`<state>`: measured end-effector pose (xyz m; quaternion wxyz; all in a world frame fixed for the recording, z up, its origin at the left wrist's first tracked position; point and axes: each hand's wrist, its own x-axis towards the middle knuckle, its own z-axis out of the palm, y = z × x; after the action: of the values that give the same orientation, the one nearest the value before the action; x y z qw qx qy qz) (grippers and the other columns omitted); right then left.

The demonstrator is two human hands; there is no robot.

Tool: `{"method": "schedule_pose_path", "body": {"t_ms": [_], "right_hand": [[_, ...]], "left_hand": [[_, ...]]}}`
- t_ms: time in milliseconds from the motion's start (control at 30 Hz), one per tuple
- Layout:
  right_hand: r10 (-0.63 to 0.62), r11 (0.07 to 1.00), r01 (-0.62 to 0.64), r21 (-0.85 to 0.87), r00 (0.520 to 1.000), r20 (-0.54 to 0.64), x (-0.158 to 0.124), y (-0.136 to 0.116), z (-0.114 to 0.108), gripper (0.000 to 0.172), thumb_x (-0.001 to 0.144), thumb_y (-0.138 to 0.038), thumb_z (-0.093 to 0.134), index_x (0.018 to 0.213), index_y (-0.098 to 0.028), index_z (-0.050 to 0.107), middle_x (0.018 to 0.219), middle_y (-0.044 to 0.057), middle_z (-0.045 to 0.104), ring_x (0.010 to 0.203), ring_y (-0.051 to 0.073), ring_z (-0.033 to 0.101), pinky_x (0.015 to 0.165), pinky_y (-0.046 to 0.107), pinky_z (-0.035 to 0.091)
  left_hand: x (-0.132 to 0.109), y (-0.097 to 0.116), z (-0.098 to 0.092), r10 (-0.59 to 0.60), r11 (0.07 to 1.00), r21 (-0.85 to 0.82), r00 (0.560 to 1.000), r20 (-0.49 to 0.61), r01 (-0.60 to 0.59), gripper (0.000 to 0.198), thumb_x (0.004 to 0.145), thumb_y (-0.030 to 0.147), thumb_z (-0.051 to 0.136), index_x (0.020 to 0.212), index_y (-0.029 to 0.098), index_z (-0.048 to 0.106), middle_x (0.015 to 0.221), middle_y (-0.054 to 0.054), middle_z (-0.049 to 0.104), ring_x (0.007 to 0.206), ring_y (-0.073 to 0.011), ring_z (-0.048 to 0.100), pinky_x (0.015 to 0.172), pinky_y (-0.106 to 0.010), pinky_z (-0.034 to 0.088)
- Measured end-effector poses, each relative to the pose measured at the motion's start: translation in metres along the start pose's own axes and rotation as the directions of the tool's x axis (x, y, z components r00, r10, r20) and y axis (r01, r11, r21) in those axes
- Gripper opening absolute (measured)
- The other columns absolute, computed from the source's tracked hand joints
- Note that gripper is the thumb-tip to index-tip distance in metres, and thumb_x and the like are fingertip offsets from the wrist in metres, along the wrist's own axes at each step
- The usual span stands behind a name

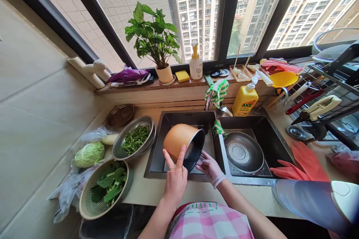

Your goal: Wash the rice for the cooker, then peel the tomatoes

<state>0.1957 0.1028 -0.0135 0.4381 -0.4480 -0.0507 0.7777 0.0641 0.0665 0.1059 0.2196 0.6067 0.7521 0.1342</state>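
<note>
An orange-tan pot with a black inside is tipped on its side over the left sink basin, its mouth facing right. My left hand grips the near edge of the pot, with two fingers spread along the outer wall. Close to the lower rim is my right hand, in a thin clear glove, palm partly up and fingers stretched out beside the pot's mouth. Whether those fingertips touch the rim is hard to make out. A black frying pan lies in the right basin.
A colander of green peppers, a basket of leafy greens and a cabbage sit left. The faucet bears a striped cloth. Yellow detergent stands behind; red gloves and a clear plastic container lie right.
</note>
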Motion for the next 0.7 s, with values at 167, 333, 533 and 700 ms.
{"method": "schedule_pose_path", "body": {"t_ms": [167,333,533,700], "right_hand": [[-0.001,1.000,0.001,0.006,1.000,-0.002,0.0023,0.0012,-0.0015,0.080,0.053,-0.003,0.049,0.131,-0.021,0.048,0.133,0.008,0.057,0.067,0.011,0.069,0.065,0.024,0.055],[-0.002,1.000,0.002,0.019,1.000,-0.004,0.0041,0.0021,-0.0026,0.081,0.053,-0.003,0.051,0.132,-0.021,0.048,0.136,0.009,0.054,0.068,0.012,0.068,0.064,0.024,0.056],[-0.016,0.999,0.015,0.029,1.000,0.013,0.0038,0.0009,-0.0036,0.080,0.054,-0.003,0.053,0.132,-0.022,0.048,0.129,0.008,0.060,0.068,0.013,0.069,0.065,0.024,0.056],[-0.030,0.999,0.030,0.017,0.999,0.021,0.0042,0.0014,-0.0063,0.080,0.055,-0.004,0.054,0.132,-0.024,0.049,0.130,0.007,0.059,0.068,0.012,0.068,0.066,0.025,0.056]], "left_hand": [[-0.0008,-0.0008,0.0019,0.019,0.999,0.048,1.000,-0.022,-0.017,0.061,0.088,0.009,0.039,0.144,0.033,0.033,0.155,-0.018,-0.020,0.076,-0.0261,0.072,0.070,-0.036,0.052],[-0.0020,-0.0014,0.0045,0.046,0.997,0.069,0.999,-0.028,-0.044,0.061,0.088,0.009,0.040,0.144,0.033,0.033,0.154,-0.020,-0.020,0.070,-0.0226,0.072,0.066,-0.033,0.051],[-0.0026,-0.0003,0.0049,0.061,0.996,0.067,0.998,-0.021,-0.059,0.060,0.089,0.010,0.039,0.144,0.032,0.034,0.153,-0.024,-0.020,0.069,-0.0239,0.072,0.065,-0.035,0.051],[-0.0026,0.0001,0.0053,0.048,0.997,0.068,0.998,-0.027,-0.046,0.060,0.088,0.010,0.040,0.143,0.033,0.034,0.154,-0.022,-0.019,0.069,-0.0240,0.072,0.065,-0.035,0.051]]}}
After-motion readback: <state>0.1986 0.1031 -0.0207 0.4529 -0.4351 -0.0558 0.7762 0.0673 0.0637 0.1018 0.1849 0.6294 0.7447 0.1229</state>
